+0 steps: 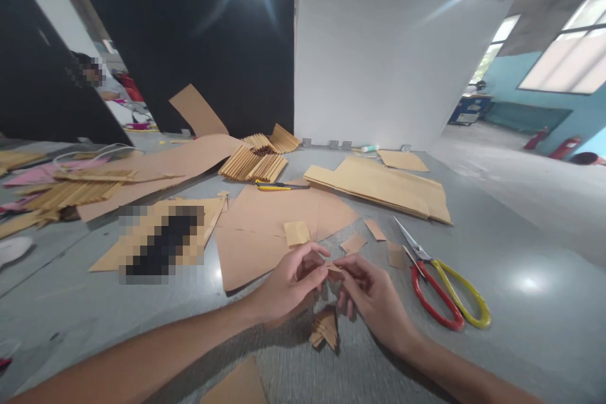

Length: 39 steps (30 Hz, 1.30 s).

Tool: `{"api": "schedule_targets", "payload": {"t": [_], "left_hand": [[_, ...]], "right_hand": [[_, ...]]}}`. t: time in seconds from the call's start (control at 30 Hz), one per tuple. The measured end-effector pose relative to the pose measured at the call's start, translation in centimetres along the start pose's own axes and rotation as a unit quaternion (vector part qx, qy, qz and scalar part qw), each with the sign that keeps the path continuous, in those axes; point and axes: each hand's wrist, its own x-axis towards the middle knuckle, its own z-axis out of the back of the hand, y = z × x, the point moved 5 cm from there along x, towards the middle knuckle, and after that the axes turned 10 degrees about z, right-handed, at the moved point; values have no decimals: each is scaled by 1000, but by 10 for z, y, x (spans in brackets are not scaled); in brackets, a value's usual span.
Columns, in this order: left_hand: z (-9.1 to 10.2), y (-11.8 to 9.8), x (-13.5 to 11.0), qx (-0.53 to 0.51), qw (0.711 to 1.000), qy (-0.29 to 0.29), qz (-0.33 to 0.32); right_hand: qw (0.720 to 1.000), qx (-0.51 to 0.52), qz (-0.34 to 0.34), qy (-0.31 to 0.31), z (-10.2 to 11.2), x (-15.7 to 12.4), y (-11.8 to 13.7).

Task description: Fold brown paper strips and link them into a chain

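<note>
My left hand (291, 281) and my right hand (372, 293) meet above the grey table (497, 252), fingers pinched together on a small piece of brown paper (334, 269) held between them. Just below the hands lies a small folded paper fan piece (326, 328). A large brown paper sheet (269, 224) lies right behind the hands, with small paper squares (297, 233) on and beside it. Scissors with a red and a yellow handle (442, 287) rest open on the table to the right of my right hand.
A yellow utility knife (277, 186) lies behind the sheet. Folded pleated paper bundles (258, 161) and a stack of tan sheets (383, 186) sit farther back. More pleated strips (71, 192) lie at left. Black and white boards (379, 63) stand at the table's back. A person sits at far left.
</note>
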Motion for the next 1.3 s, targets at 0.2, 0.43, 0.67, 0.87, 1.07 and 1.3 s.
{"api": "schedule_targets", "payload": {"t": [0.2,0.43,0.67,0.87,1.07,1.3], "left_hand": [[-1,-5,-1,40,999,-26,-22],[-2,-10,-4,71,996,-39,-40],[3,-10,-4,165,982,-77,-55],[-1,-11,-7,139,987,-34,-71],[-3,-11,-6,178,981,-12,-82],[-4,-10,-3,215,972,-63,-68]], "right_hand": [[999,-35,6,-5,2,-1,5],[1000,-1,22,9,-3,3,5],[1000,-19,15,-10,0,2,-1],[995,-91,16,-28,6,1,1],[994,-98,34,-45,8,1,3],[995,-66,15,-76,11,-1,-1]]}}
